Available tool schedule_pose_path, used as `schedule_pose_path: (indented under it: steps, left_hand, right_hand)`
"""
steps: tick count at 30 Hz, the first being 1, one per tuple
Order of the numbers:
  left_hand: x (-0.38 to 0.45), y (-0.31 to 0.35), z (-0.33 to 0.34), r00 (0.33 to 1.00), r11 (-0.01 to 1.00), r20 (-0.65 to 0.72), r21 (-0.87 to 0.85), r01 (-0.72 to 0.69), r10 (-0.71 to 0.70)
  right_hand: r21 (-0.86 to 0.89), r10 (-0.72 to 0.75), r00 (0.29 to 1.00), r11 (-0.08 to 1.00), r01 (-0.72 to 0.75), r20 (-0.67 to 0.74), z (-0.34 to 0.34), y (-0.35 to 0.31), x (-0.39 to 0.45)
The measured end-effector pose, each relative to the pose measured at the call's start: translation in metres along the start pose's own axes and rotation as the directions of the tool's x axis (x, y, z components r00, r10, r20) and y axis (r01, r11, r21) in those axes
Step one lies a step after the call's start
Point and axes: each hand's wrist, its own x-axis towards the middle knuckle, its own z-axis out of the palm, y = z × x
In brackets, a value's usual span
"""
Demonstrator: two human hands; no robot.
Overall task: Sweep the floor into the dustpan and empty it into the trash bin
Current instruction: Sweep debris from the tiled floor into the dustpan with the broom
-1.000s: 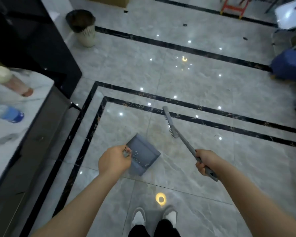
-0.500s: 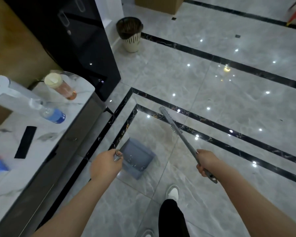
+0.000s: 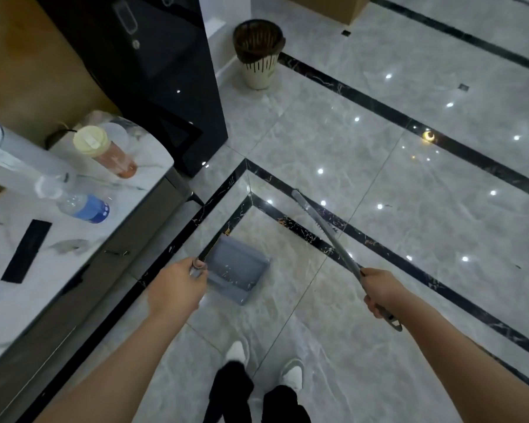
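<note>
Left hand (image 3: 177, 288) curled round the handle of the grey dustpan (image 3: 237, 270), carried above the floor (image 3: 348, 141). Right hand (image 3: 382, 290) wrapped tight on the brush (image 3: 327, 233) handle. Trash bin (image 3: 258, 53) well ahead beside the black cabinet (image 3: 153, 71).

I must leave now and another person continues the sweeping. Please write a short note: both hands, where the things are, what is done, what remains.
Left hand grips the dustpan by its handle, above the floor; pale specks lie in the pan.
Right hand grips the brush, raised off the floor.
Trash bin stands ahead by the black cabinet.
Done: some debris collected.
Left: carry the pan to the bin and empty it.
</note>
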Motion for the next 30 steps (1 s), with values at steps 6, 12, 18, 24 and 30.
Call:
schedule_pose_path:
  steps: [6,12,18,24,30]
  left_hand:
    - [0.063,0.005,0.001,0.998,0.996,-0.034,-0.073,0.043,-0.046]
    - [0.112,0.003,-0.009,0.999,0.992,-0.009,-0.119,0.045,-0.047]
    - [0.137,0.004,-0.019,1.000,0.999,0.025,-0.054,-0.002,0.003]
    - [0.146,0.010,-0.020,0.999,1.000,0.021,-0.009,-0.027,0.027]
    - [0.150,0.015,-0.021,0.999,0.999,0.004,0.008,-0.050,0.050]
  right_hand:
    - [-0.079,-0.065,0.998,0.995,0.066,0.017,0.022,-0.054,0.030]
    - [-0.145,-0.084,0.996,0.986,0.085,0.013,0.064,-0.116,0.069]
    - [-0.180,-0.090,0.996,0.979,0.091,0.017,0.083,-0.150,0.091]
    - [-0.256,0.016,0.990,0.966,0.020,0.139,0.101,-0.166,0.103]
    - [-0.495,-0.005,0.971,0.859,0.127,0.241,0.092,-0.160,0.085]
